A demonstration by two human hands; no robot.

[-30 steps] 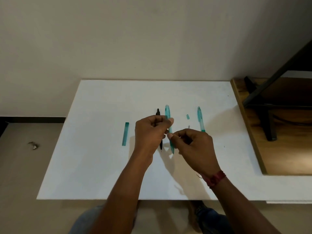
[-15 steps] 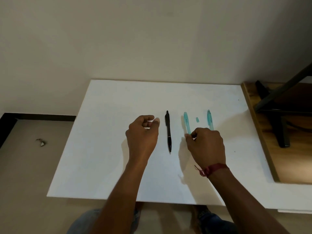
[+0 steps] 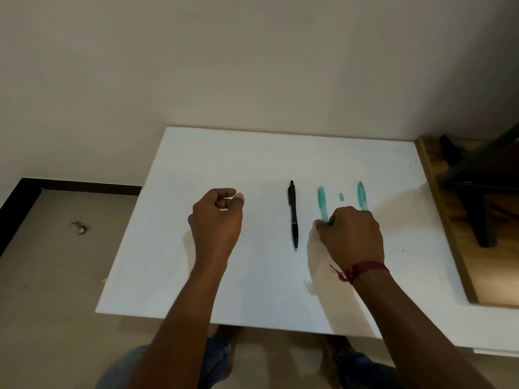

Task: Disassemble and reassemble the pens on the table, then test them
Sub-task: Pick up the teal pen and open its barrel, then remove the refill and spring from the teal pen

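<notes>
Pinching the teal pen [image 3: 322,202], centre-right.
My left hand [image 3: 216,220] curls, contents unclear; right hand [image 3: 352,237] clamps the pen's hidden lower end.

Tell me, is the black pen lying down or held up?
Lying flat: the black pen rests on the table, between the left hand and right hand, touched by neither.

middle pen [image 3: 321,200] near end: hidden under right hand [image 3: 352,237] | left hand [image 3: 216,220] contents: unclear

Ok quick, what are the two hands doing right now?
Left hand: fingers curled, cannot tell if holding anything.
Right hand: pinching the teal pen by the black pen.
</notes>
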